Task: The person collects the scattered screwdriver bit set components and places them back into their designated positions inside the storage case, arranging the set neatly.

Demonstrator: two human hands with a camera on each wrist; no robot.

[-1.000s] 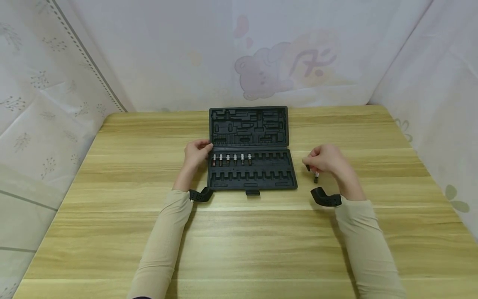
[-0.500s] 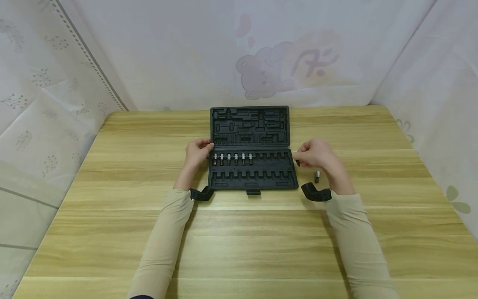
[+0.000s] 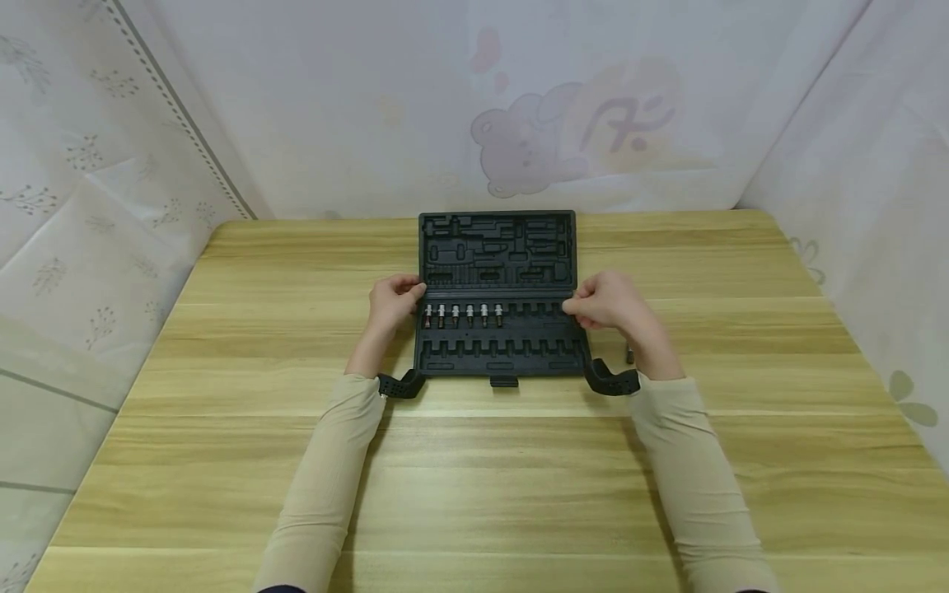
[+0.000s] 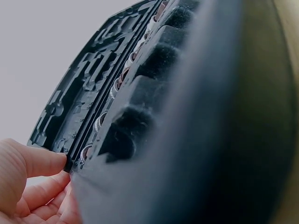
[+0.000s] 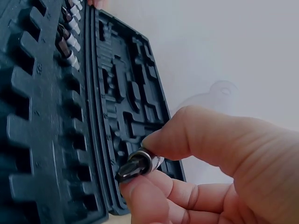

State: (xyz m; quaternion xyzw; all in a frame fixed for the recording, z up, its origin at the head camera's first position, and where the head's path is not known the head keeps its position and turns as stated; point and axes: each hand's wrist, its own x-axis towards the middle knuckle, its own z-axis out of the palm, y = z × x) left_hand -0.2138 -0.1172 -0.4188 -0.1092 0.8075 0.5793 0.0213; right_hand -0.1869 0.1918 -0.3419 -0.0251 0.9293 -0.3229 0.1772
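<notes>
An open black tool case [image 3: 498,329] lies flat mid-table, its moulded lid [image 3: 497,249] folded back. Several bit sockets [image 3: 463,314] stand in the left part of the tray's upper row. My left hand [image 3: 393,303] grips the case's left edge at the hinge [image 4: 70,161], thumb on top. My right hand [image 3: 604,301] hovers over the tray's right end and pinches a small bit socket [image 5: 138,164] between thumb and fingers. Another loose socket [image 3: 629,355] lies on the table just right of my right wrist, partly hidden.
The wooden table [image 3: 474,478] is walled by pale fabric at the back and both sides. A black latch tab [image 3: 503,381] sticks out from the case's front edge. Black wrist mounts [image 3: 610,380] sit at both wrists.
My right hand lifted a socket off the table and carried it left, from beside the case to over the tray's right end. One socket stayed on the table. The left hand held still.
</notes>
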